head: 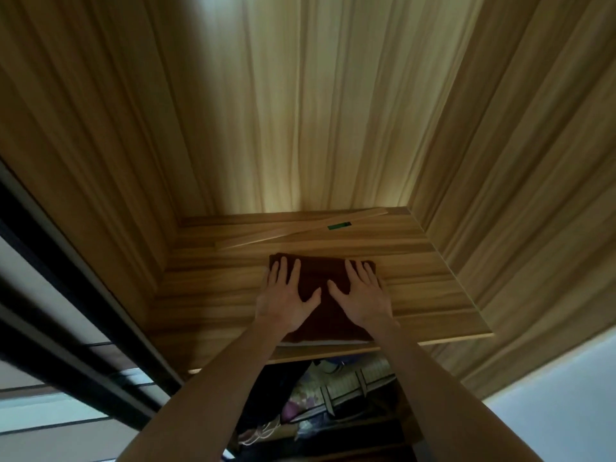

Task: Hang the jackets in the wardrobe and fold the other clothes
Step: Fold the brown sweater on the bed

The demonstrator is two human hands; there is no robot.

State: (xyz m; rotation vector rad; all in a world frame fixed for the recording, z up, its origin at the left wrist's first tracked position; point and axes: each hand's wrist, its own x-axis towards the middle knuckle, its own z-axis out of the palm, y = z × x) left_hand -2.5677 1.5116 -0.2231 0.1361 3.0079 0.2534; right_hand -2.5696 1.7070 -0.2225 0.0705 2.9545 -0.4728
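I see a dark brown folded garment (320, 278) on a striped wood-grain shelf (206, 295) (green tag (340, 226) at one o'clock).

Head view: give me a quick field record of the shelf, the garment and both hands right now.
place: wooden wardrobe shelf
garment: dark brown folded cloth, flat on the shelf, near edge at the shelf front
under garment: a pale layer shows at its near edge; what it is cannot be told
left hand: flat on the cloth, fingers spread
right hand: flat on the cloth, fingers spread
behind garment: loose wooden strip lying aslant, small green tag
below shelf: patterned fabric items
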